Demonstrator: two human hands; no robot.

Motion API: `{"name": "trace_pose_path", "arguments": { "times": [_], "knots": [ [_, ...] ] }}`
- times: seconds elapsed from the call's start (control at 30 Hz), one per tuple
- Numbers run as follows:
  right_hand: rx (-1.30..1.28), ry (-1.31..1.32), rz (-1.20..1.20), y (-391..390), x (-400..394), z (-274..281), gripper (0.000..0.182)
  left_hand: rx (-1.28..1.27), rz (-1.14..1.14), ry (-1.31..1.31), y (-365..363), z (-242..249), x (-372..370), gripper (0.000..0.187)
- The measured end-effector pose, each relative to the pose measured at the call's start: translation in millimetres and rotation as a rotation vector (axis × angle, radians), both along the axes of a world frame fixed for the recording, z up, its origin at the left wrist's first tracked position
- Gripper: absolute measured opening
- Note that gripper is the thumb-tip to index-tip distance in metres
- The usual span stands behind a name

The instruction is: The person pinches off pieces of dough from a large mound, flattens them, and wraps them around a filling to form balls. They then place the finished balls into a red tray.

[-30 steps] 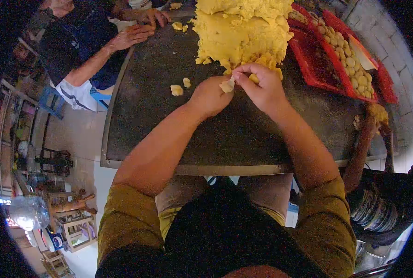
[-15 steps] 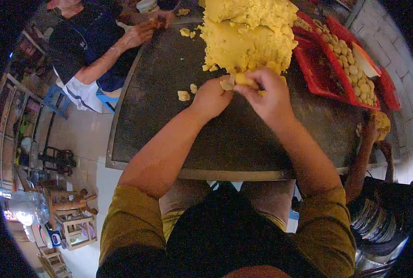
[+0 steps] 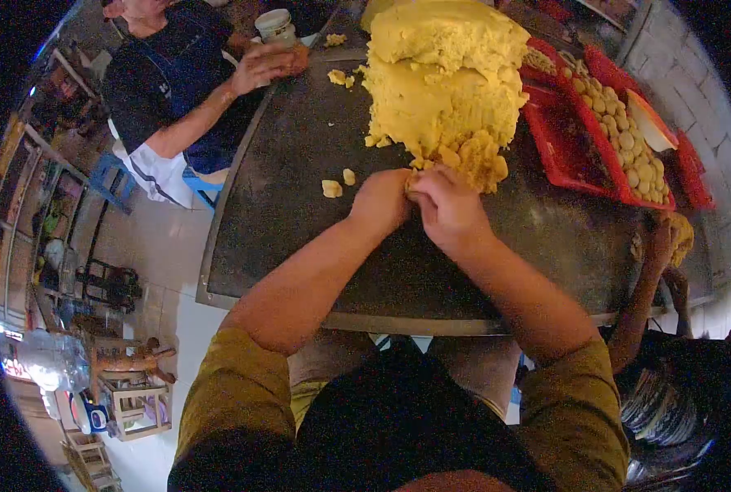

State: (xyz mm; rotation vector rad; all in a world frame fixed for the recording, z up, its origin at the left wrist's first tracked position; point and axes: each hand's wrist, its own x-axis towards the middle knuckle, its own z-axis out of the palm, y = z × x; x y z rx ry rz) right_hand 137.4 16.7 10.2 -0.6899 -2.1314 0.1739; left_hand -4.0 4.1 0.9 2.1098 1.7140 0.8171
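Note:
My left hand [image 3: 382,201] and my right hand [image 3: 452,209] meet over the dark tabletop. Both are closed, with fingertips together around a small piece of pale dough [image 3: 412,185], mostly covered by the fingers. Just beyond them rises a big mound of yellow dough-like paste [image 3: 443,98]. A crumbly lump of the same paste [image 3: 482,162] lies at its near edge, close to my right fingers. Two small pale dough pieces [image 3: 332,189] rest to the left of my left hand.
Red crates [image 3: 575,176] stand to the right, one holding many round dough balls [image 3: 628,152] and a white scoop-like piece [image 3: 651,121]. A co-worker [image 3: 193,107] sits at the left edge near a white tub [image 3: 275,26]. Another person's hands [image 3: 661,242] handle dough at the right.
My right hand has brought the yellow paste it pinched to the dough in my left hand; the hands now press together. The crumbly lump by the mound is now uncovered. The view has shifted slightly.

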Motion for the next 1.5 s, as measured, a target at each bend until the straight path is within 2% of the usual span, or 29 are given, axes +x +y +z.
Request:
{"name": "trace_pose_path", "arguments": {
  "times": [0.1, 0.17, 0.2, 0.27, 0.3, 0.33, 0.4, 0.43, 0.53, 0.63, 0.73, 0.77, 0.83, 0.87, 0.93, 1.07, 1.17, 1.27, 1.33, 1.47, 1.5],
  "knots": [
    [-0.054, 0.054, 0.019, 3.4, 1.6, -1.8, 0.017, -0.006, -0.005, 0.058, 1.4, 4.1, 0.5, 0.022],
    [-0.297, 0.123, 0.127, 11.5, 6.6, 0.6, 0.020, -0.041, 0.009, 0.105, 1.6, 9.5, 0.6, 0.021],
    [-0.309, 0.120, 0.128, 11.4, 6.4, 2.4, 0.020, 0.006, 0.061, 0.073, -0.9, 16.3, 0.8, 0.022],
    [-0.063, 0.139, 0.124, 10.4, 5.1, 12.8, 0.022, 0.049, 0.120, 0.037, -1.1, 15.9, -1.9, 0.025],
    [-0.212, 0.089, 0.170, 6.7, 7.0, 15.9, 0.023, 0.058, 0.038, -0.060, 1.2, 13.6, -3.8, 0.028],
    [-0.210, 0.087, 0.171, 3.5, 6.9, 17.6, 0.023, 0.069, -0.047, -0.156, 2.7, 11.9, -5.0, 0.032],
    [-0.042, 0.005, 0.110, -1.9, 7.3, 16.6, 0.023, 0.057, -0.053, -0.220, 0.4, 6.7, 1.7, 0.032],
    [-0.050, -0.002, 0.109, -2.2, 8.0, 14.9, 0.023, 0.043, -0.058, -0.283, -2.8, 4.8, 6.0, 0.032],
    [-0.053, 0.043, 0.107, 5.5, 9.8, 12.4, 0.017, 0.031, -0.095, -0.256, -11.0, 17.4, 10.2, 0.033],
    [-0.185, 0.191, 0.104, 10.8, 11.0, 10.0, 0.013, 0.088, -0.130, -0.227, -7.6, 20.9, 4.2, 0.033],
    [-0.448, 0.252, 0.253, 8.2, 7.6, 12.7, 0.013, 0.158, -0.121, -0.121, 6.6, 12.2, -10.4, 0.035],
    [-0.443, 0.253, 0.255, 5.5, 7.5, 16.4, 0.013, 0.162, -0.120, -0.119, 7.9, 7.6, -11.7, 0.035],
    [-0.154, 0.060, 0.084, -2.4, 8.2, 25.5, 0.019, 0.151, -0.134, -0.182, 5.2, 6.2, -7.9, 0.035],
    [-0.155, 0.058, 0.080, -3.7, 7.1, 23.3, 0.019, 0.150, -0.137, -0.184, 3.0, 5.1, -4.5, 0.035],
    [-0.013, 0.023, 0.035, -4.4, 4.8, 15.0, 0.024, 0.058, -0.137, -0.417, -1.8, 4.0, 2.8, 0.033],
    [-0.050, 0.130, 0.082, 2.9, 6.7, 13.5, 0.024, 0.171, -0.076, -0.345, -4.1, 12.0, 6.9, 0.028],
    [0.025, 0.243, 0.115, 0.7, 3.9, 24.3, 0.020, 0.218, -0.046, -0.219, -2.7, 18.7, -1.6, 0.028],
    [-0.069, 0.178, 0.093, -16.6, 2.9, 28.3, 0.017, 0.147, -0.145, -0.148, 3.5, 12.6, -14.3, 0.033],
    [-0.105, -0.002, 0.120, -18.2, 5.5, 19.1, 0.012, 0.112, -0.182, 0.061, 0.9, 11.0, -12.0, 0.034],
    [-0.163, 0.043, 0.064, -7.8, 7.2, 19.6, 0.012, 0.176, -0.171, 0.031, -3.4, 22.6, -7.1, 0.028],
    [-0.306, 0.146, 0.078, -4.5, 7.2, 17.8, 0.016, 0.185, -0.160, -0.015, -3.3, 25.4, -7.1, 0.028]
  ]
}}
